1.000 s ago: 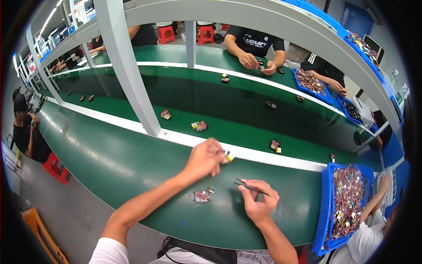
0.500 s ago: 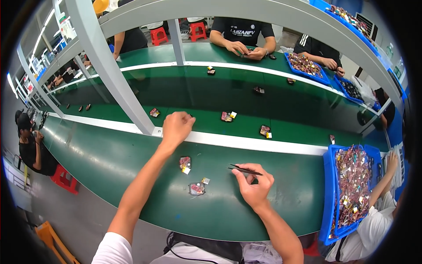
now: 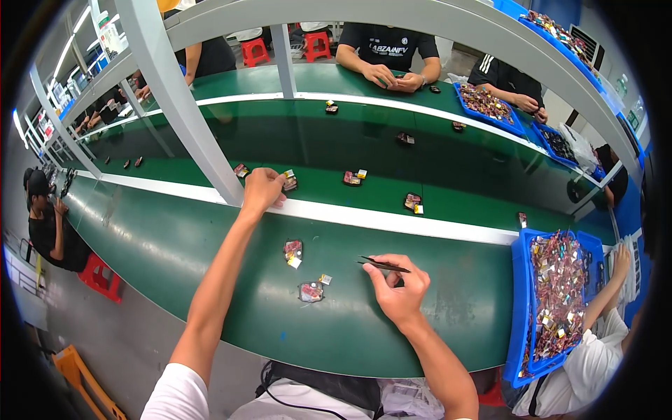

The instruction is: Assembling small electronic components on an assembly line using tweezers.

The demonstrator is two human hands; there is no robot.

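Observation:
My left hand (image 3: pixel 263 190) reaches over the white rail at the near edge of the green belt. Its fingertips are right beside a small dark device casing (image 3: pixel 290 183) with a yellow-and-white tab, which lies on the belt; the thumb is apart from the fingers. My right hand (image 3: pixel 402 285) is closed round black tweezers (image 3: pixel 385 265), whose tips point left above the green worktop (image 3: pixel 448 315). Between my arms lie two open casings with reddish insides: an upper casing (image 3: pixel 292 250) and a lower casing (image 3: pixel 311 292), with a small yellow-and-white piece (image 3: pixel 325 279) beside the lower one.
Several casings, such as one casing (image 3: pixel 352 178), lie along the belt. A blue bin (image 3: pixel 519 308) heaped with small wired parts stands on the right. A grey post (image 3: pixel 182 105) rises beside my left hand from the white rail (image 3: pixel 392 222). Co-workers sit across the belt and at both sides.
My left hand has drawn back to the left, and the casing by its fingers now shows. Casings on the belt have shifted left. My right hand still holds the tweezers.

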